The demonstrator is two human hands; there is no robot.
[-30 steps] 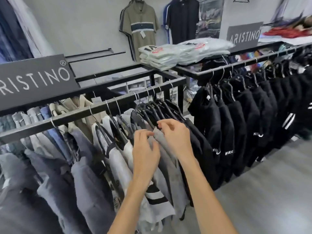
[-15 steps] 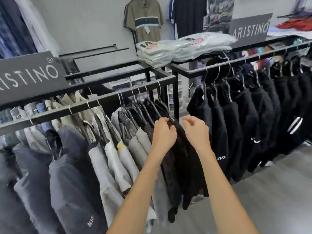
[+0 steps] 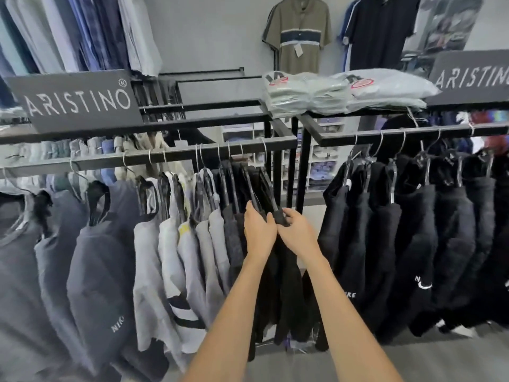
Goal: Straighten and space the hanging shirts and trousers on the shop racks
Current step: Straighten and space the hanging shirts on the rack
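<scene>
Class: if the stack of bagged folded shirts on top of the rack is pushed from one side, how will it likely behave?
The stack of bagged folded shirts looks glossy, so the bags would probably slide over each other. It sags softly, so it is likely floppy, not stiff. It overhangs the rack frame, so it may slip off.

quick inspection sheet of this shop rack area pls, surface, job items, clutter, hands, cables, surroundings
surface: black metal rail on the near rack, a second rail to its right; grey floor below.
job's things: grey shirts bunched tightly mid-rail, navy shirts spaced wider; black garments fill the right rail.
clutter: bagged folded shirts stacked on the rack top.
grippers: left hand and right hand both grip the last black garments at the rail's right end.
cables: nothing seen.
surroundings: brand sign; striped polo on the wall.
</scene>
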